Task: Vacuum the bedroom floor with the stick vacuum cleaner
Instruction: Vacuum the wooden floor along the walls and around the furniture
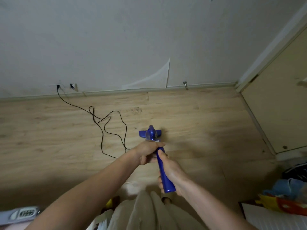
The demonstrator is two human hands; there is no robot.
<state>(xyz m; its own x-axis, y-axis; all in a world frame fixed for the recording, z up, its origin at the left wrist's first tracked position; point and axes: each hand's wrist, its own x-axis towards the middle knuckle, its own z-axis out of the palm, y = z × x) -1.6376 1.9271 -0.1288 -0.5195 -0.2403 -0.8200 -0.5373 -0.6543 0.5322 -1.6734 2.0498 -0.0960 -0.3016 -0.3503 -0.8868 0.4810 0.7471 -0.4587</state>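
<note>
A blue stick vacuum cleaner (152, 134) stands on the light wood floor (207, 123), seen from above along its shaft, with its floor head near the room's middle. My left hand (147, 152) grips the upper shaft just below the motor body. My right hand (171, 173) grips the blue handle (164, 176) at the near end. The black power cord (103, 128) runs in loops from the vacuum leftwards to a wall socket (58, 87).
A grey wall with peeling wallpaper (154, 78) and a skirting board bounds the floor ahead. A beige door (279, 103) stands at the right. Clothes and coloured items (289, 196) lie at the lower right. A grey object (21, 213) sits at the lower left.
</note>
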